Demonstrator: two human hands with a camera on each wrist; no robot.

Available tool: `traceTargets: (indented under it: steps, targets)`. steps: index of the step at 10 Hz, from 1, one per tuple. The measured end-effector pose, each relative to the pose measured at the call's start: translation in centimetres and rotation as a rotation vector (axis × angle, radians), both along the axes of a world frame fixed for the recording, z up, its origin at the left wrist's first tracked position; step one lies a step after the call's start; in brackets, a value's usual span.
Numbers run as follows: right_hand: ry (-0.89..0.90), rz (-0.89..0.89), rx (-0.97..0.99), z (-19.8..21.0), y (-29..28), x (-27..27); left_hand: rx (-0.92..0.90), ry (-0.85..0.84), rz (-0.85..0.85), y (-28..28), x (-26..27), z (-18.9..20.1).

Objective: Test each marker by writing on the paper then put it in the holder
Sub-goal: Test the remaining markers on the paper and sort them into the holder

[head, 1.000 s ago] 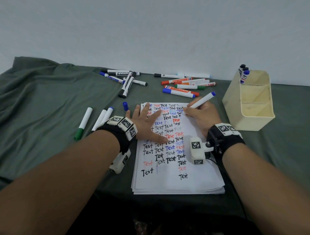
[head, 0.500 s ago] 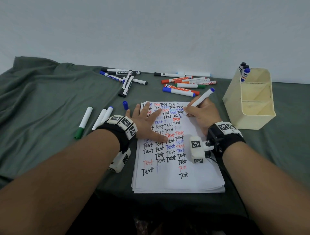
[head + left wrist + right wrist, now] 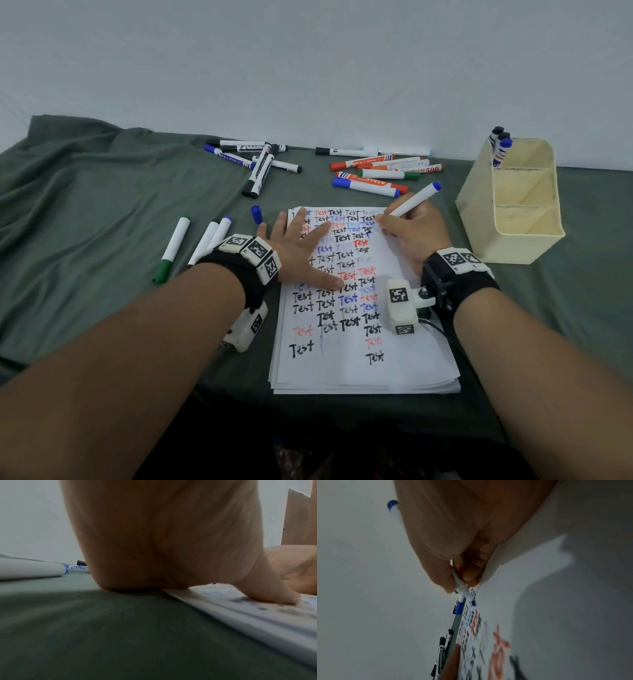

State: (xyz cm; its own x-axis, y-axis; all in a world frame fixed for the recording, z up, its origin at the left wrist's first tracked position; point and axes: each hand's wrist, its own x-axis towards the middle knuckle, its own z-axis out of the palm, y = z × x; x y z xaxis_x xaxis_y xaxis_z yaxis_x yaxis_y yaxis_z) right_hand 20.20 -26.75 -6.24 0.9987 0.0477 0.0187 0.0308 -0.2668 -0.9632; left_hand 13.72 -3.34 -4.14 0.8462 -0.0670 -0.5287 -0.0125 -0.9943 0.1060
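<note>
My right hand [image 3: 412, 231] pinches the blue marker [image 3: 414, 199], its tail slanting up toward the cream holder [image 3: 476, 219] just right, while my flat left hand [image 3: 298, 246] pins the paper [image 3: 404, 363].

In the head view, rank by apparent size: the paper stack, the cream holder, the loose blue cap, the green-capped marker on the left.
1. paper stack
2. cream holder
3. green-capped marker
4. loose blue cap

No two look alike, so the order is clear.
</note>
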Motion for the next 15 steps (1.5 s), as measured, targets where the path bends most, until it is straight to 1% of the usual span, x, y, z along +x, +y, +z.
traceTargets:
  steps: [1, 3, 7, 9, 12, 13, 15]
  targets:
    - [-0.002, 0.016, -0.012, 0.00, 0.07, -0.03, 0.004, 0.006, -0.002, 0.00, 0.02, -0.01]
    - [-0.012, -0.052, 0.060, -0.36, -0.22, -0.04, 0.003, -0.005, -0.004, 0.00, 0.04, -0.13]
    - [0.003, -0.024, 0.014, -0.42, -0.19, -0.03, 0.002, -0.001, -0.001, 0.08, 0.14, -0.28]
    - [0.006, -0.085, 0.049, -0.56, -0.40, 0.19, 0.004, -0.007, -0.005, 0.06, 0.14, -0.32]
    - [0.016, -0.076, 0.037, -0.39, -0.22, 0.03, 0.007, -0.005, 0.000, 0.05, 0.08, -0.30]
    - [0.013, -0.103, 0.065, -0.39, -0.28, -0.03, 0.005, -0.009, -0.003, 0.11, 0.07, -0.32]
    - [0.015, -0.103, 0.047, -0.28, -0.17, 0.05, 0.007, -0.007, -0.008, 0.07, 0.09, -0.25]
